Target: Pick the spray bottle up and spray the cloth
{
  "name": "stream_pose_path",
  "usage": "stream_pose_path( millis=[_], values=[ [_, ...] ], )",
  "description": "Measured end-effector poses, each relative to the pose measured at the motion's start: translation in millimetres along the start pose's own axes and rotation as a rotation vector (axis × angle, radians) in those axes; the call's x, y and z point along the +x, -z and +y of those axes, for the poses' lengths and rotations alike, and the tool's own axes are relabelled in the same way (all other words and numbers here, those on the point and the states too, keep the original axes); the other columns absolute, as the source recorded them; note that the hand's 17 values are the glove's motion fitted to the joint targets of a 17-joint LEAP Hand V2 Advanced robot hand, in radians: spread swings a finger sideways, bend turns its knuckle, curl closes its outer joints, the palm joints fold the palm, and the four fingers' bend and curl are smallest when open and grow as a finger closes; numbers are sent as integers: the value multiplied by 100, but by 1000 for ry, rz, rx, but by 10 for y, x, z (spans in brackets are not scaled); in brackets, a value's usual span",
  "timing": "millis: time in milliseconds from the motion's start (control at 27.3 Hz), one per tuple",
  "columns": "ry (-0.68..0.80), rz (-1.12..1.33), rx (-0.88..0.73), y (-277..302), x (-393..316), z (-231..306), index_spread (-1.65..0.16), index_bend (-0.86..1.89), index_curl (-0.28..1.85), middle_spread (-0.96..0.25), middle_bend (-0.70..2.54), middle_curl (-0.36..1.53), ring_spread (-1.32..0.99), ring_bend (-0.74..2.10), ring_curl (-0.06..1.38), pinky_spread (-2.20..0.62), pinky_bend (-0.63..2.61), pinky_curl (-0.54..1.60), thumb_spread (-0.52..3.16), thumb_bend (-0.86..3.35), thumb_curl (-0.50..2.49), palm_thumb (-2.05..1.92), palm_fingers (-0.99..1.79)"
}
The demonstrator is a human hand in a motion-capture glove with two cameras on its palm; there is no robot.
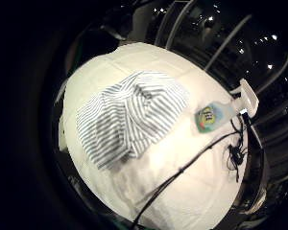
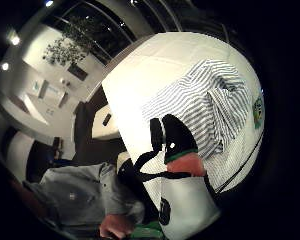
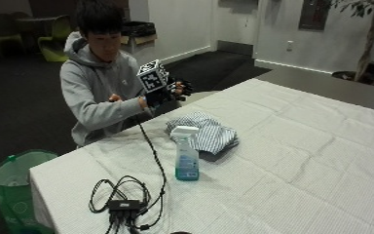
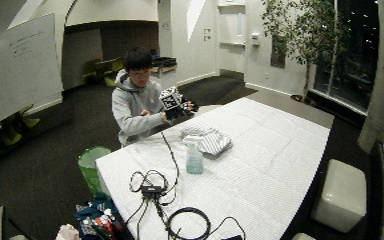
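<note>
Nothing is held yet by the grip (image 3: pixel 167 91), which is raised near the person's chest above the counter (image 3: pixel 316 146) edge, fingers loosely spread; the spray bottle (image 3: pixel 186 154) stands upright just beside the striped cloth (image 3: pixel 206 132), toward the near edge; the reach seems not begun, so the next move is down to the bottle's neck; its trigger side is hard to see.

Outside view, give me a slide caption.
Gloved right hand raised above the table edge; spray bottle stands untouched beside the striped cloth.

Office lounge: whiteboard (image 4: pixel 19 70), potted tree (image 4: pixel 298 30), large windows (image 4: pixel 358 45).
</note>
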State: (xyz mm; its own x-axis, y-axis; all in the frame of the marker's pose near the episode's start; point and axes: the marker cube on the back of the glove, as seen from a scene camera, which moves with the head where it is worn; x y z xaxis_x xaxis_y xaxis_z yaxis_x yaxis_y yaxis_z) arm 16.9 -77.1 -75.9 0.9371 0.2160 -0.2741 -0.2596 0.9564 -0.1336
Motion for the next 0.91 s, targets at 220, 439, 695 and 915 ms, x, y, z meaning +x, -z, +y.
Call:
stream_pose_path(
  millis=[220, 439, 695, 915],
  values=[
    [-33, 23, 43, 78, 192, 43, -35, 13, 23, -6, 20, 35, 3, 32, 32, 23, 52, 35, 104, -2, 39, 66, 34],
    [-125, 28, 102, 180, 622, 155, -35, 11, 22, -6, 20, 36, 3, 33, 32, 23, 52, 35, 104, -2, 39, 66, 33],
    [-239, 31, 214, 265, 1089, 297, -34, 9, 21, -5, 19, 36, 3, 35, 32, 23, 55, 36, 104, -2, 40, 67, 30],
    [-340, 25, 230, 286, 1533, 352, -35, 5, 18, -4, 18, 35, 3, 38, 33, 23, 61, 38, 104, -2, 40, 68, 21]
  ],
)
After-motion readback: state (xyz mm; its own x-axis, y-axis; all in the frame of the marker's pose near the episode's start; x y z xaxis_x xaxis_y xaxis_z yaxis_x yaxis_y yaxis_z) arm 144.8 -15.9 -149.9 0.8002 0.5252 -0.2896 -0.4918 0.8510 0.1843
